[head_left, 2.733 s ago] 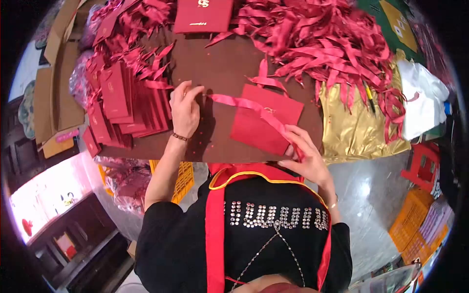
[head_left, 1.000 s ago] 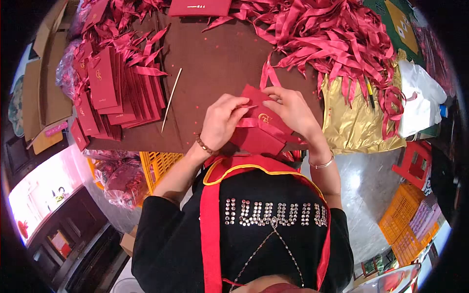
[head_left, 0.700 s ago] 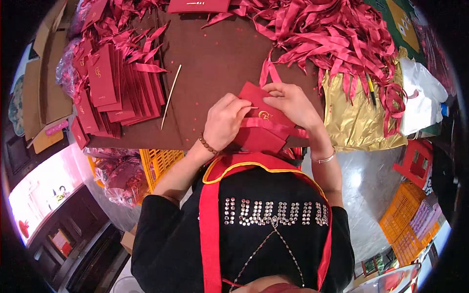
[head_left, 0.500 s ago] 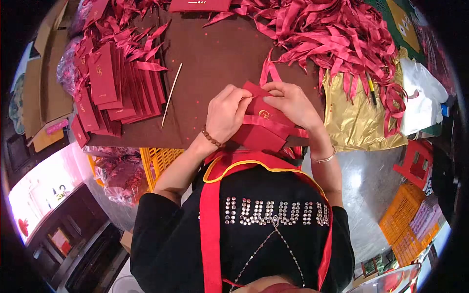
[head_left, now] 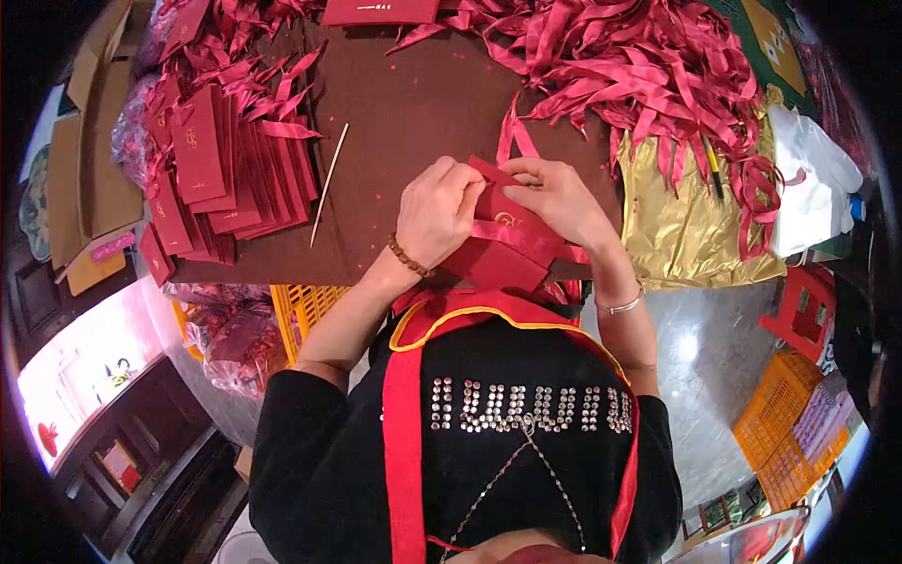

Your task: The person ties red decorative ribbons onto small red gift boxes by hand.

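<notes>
A flat dark red paper gift bag (head_left: 523, 224) with a gold logo lies near the table's front edge, partly over another red piece (head_left: 490, 263). My left hand (head_left: 438, 209) is closed in a pinch at the bag's top left edge. My right hand (head_left: 559, 197) pinches the top edge from the other side, thumb and forefinger close together. A red ribbon (head_left: 516, 132) loops up beyond the bag, and another ribbon strip crosses its front. What exactly lies between the fingertips is too small to tell.
Stacked red bags (head_left: 240, 174) stand at the left, with a thin white stick (head_left: 329, 186) beside them. A heap of red ribbons (head_left: 648, 75) lies at the back right above gold wrapping (head_left: 676, 226) and a yellow-black pen (head_left: 712, 169). White plastic (head_left: 813, 183) sits farther right.
Both hands stay at the bag's top edge with only slight finger movement. The left fingers are curled a little more. The view has shifted marginally.
</notes>
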Action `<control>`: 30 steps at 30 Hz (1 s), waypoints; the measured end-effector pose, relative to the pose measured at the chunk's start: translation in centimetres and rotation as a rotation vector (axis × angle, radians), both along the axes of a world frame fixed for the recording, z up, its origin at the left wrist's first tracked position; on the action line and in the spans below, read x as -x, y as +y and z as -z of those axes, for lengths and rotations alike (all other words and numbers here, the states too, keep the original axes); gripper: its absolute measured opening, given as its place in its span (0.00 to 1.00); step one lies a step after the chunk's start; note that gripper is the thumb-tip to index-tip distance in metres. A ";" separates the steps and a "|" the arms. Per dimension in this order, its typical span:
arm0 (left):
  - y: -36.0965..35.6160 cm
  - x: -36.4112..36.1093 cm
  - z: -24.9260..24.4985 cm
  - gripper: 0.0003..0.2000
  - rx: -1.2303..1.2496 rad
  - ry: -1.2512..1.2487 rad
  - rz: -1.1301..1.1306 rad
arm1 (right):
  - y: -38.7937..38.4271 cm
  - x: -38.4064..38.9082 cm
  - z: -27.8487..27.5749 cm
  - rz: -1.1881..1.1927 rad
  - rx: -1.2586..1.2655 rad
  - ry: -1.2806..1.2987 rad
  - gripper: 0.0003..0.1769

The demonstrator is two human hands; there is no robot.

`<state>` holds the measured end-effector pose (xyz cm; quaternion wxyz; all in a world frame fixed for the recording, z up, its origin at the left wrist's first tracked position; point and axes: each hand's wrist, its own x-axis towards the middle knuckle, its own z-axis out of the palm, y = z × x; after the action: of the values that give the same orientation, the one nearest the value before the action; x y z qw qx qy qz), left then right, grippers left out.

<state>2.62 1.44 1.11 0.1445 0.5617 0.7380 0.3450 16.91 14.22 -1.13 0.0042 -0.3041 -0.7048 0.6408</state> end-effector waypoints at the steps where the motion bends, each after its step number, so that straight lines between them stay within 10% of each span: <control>1: 0.1 0.0 0.0 0.02 -0.001 -0.012 -0.005 | 0.0 0.0 -0.1 0.001 0.000 0.001 0.20; 30: -0.5 -0.4 -0.2 0.04 -0.119 0.064 0.076 | -0.1 -0.6 -0.8 0.069 0.373 0.108 0.18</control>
<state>3.04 0.91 1.32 0.1004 0.6077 0.6985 0.3644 17.49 14.09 -0.36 0.0076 -0.2887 -0.5617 0.7753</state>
